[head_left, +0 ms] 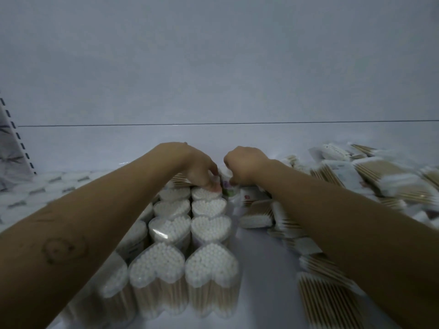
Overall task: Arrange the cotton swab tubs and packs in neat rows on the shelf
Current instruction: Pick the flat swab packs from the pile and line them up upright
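Reaching far along the shelf [261, 252], the left hand [202, 168] pinches the last heart-shaped tub [204, 193], the right hand [245, 166] grips a labelled tub [228, 188] beside it; likely light, stiff, slick, best held by the sides.

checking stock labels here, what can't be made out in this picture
Head view only:
Whether and what the left hand and right hand grip: the backs of the hands hide it.
The labelled item between them: print too small and blurred.
Packs on the right: blurred, cut off by the frame edge.
Tubs in the left column: covered by the left forearm, count unclear.
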The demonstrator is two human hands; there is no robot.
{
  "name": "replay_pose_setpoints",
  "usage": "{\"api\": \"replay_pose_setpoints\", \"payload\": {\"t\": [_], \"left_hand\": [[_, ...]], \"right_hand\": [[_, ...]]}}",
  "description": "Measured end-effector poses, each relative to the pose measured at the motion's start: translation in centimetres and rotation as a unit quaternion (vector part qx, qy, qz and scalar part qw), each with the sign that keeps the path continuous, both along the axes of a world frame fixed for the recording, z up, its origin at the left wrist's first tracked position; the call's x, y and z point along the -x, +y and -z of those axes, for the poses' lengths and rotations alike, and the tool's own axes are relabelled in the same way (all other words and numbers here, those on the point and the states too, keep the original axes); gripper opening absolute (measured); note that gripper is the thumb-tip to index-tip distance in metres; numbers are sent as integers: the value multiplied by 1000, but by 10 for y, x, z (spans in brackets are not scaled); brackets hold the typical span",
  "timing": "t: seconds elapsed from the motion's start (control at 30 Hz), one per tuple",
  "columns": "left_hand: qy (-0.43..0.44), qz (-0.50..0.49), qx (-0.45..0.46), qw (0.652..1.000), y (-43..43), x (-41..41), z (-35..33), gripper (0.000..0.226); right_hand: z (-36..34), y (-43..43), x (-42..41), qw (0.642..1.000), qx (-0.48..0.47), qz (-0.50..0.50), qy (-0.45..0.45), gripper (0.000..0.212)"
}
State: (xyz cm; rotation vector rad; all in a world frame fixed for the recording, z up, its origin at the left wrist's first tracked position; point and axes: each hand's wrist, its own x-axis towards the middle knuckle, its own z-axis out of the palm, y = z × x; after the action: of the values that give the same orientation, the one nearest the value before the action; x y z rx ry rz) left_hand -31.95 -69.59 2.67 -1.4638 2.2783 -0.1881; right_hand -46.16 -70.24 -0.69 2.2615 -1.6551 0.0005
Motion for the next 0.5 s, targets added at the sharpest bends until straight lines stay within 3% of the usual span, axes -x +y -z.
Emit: {"api": "replay_pose_setpoints", "payload": {"t": [0.2, 0.3, 0.4, 0.5], "left_hand": [[10, 9, 1, 1000, 1, 4, 1, 66], [32, 15, 29, 999, 2, 1, 1, 57], [63, 29, 77, 995, 5, -2, 1, 55], [79, 37, 106, 991, 6, -1, 2, 53]], "right_hand": [[6, -3, -1, 999, -32, 32, -26, 25], [2, 2, -5, 996, -69, 49, -25, 37], [-2, 10, 0, 995, -81, 51, -14, 25], [-6, 16, 14, 998, -52, 48, -2, 54]]}}
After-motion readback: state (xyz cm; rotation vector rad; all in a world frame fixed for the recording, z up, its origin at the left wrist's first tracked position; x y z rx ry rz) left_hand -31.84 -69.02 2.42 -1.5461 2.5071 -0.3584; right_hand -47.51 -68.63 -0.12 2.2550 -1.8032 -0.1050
